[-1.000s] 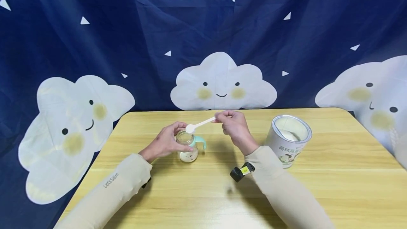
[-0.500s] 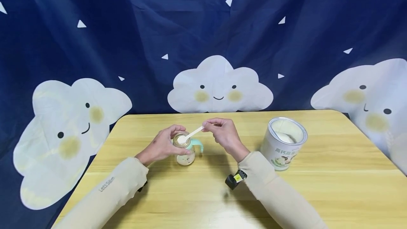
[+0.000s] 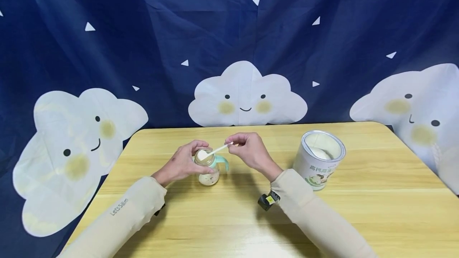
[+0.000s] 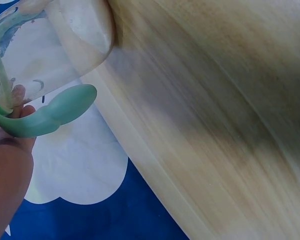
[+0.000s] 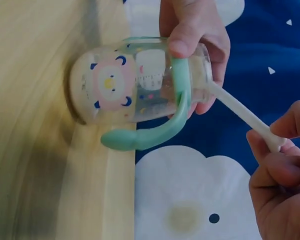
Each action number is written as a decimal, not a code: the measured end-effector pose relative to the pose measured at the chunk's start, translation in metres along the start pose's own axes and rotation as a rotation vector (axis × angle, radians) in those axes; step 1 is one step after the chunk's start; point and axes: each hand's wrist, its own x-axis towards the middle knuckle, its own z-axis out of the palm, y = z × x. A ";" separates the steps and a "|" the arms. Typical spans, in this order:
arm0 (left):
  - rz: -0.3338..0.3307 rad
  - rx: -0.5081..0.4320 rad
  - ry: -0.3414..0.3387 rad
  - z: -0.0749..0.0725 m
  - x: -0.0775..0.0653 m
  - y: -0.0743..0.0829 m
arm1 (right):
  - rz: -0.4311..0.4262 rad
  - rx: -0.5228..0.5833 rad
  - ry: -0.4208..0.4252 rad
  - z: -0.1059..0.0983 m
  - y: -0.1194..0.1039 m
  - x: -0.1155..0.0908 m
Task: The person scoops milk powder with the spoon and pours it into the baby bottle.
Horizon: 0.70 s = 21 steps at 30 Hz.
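My left hand (image 3: 183, 162) grips a clear baby bottle (image 3: 209, 179) near its neck, with the thumb on the near side. The bottle stands upright on the table; a bear print and a mint-green handle (image 5: 157, 137) show in the right wrist view. Pale contents sit low inside it (image 4: 82, 22). Between thumb and fingers, my right hand (image 3: 249, 152) pinches the thin handle of a white measuring scoop (image 3: 219, 149). The scoop's bowl is at the bottle's open mouth, and its handle slants up to the right. How much powder the bowl holds, I cannot tell.
A large white can (image 3: 311, 174) of milk powder stands open on the right, pale powder inside, close to my right forearm. The wooden table (image 3: 222, 218) ends at a blue curtain (image 3: 229, 23) with cloud prints.
My right hand has moved left and slightly down, bringing the scoop's bowl from above the rim to the bottle's mouth. The left hand keeps its hold on the bottle.
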 end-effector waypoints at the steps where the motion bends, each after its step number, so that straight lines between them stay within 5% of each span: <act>1: 0.001 0.002 -0.001 0.000 0.000 0.000 | -0.010 -0.015 -0.003 -0.001 0.000 0.000; 12: 0.030 0.004 -0.033 -0.003 0.002 0.002 | -0.012 -0.033 -0.015 -0.009 0.001 0.001; 21: 0.066 -0.006 -0.061 -0.010 0.009 0.016 | 0.090 0.072 0.002 -0.018 -0.008 0.005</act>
